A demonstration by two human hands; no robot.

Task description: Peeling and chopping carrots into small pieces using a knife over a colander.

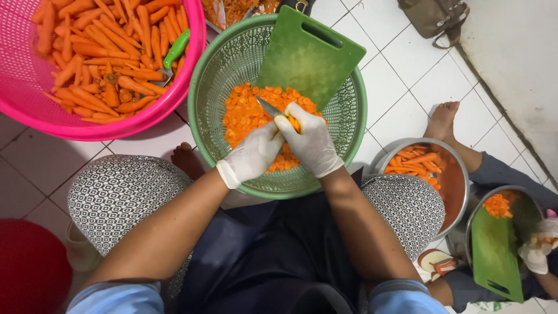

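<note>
Both forearms reach forward from the lower edge, over patterned knees and a dark apron, to a green perforated basket (216, 87) set on the floor at twelve o'clock. Both hands wear white gloves. No package, label or sign can be made out near them. The left hand (253, 156) has its grip closed around what seems to be a knife handle, though the glove hides it; the knife (269, 107) blade points toward eleven o'clock. The right hand (313, 142) has its grip closed on a piece of carrot (295, 123), pinched at the fingertips just beside the blade. Under both hands lies a heap of carrot slices (247, 113) inside the basket, and a green cutting board (308, 58) leans against the basket's far wall at one o'clock. At ten o'clock a pink basket (23, 99) holds whole peeled carrots (107, 52) and a green-handled peeler (176, 50). At three o'clock a steel bowl (459, 192) holds carrot sticks, and at four o'clock another person's gloved hand (533, 256) works beside a second green board (494, 256) resting in another steel bowl. The floor (401, 75) is white tile with dark grout lines; a bare foot (443, 119) rests on it at two o'clock.
</note>
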